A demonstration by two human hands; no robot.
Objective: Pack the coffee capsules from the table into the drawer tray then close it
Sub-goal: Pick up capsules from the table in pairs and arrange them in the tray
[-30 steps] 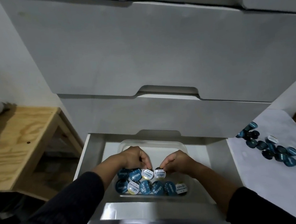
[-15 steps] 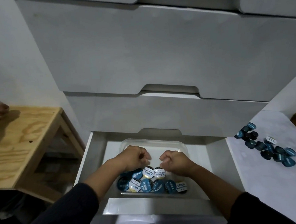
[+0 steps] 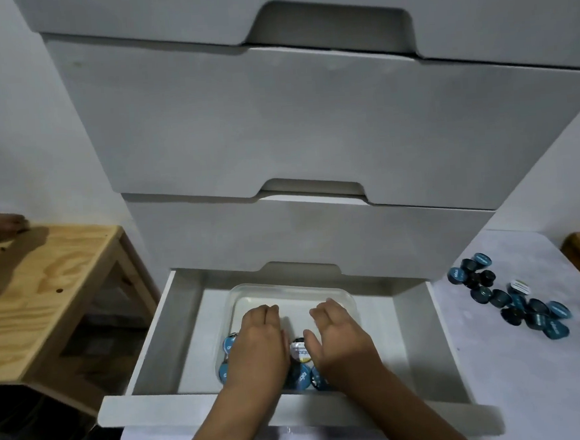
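Both hands have let go of the capsules they were setting down half a second ago and spread flat: the left hand (image 3: 258,345) and right hand (image 3: 339,336) now lie palm-down over the packed capsules (image 3: 299,351), fingers straight and together, pinching nothing. Flat palms like this probably level or push the rows together so that more will fit.

Inside the open drawer (image 3: 186,330) sits the tray (image 3: 286,288), its far half bare, its near half filled with capsules lying foil-up, mostly hidden under the hands. Those that show peek out at the tray's left edge, between the thumbs and along the near edge.

On the table (image 3: 533,374), near its far edge and well apart from the drawer, a loose heap of capsules (image 3: 514,302) waits, mostly blue, one white-topped. Judging by that heap, packing is perhaps half done, and the drawer cannot be closed yet.

A wooden bench (image 3: 46,288) stands left of the drawer unit.
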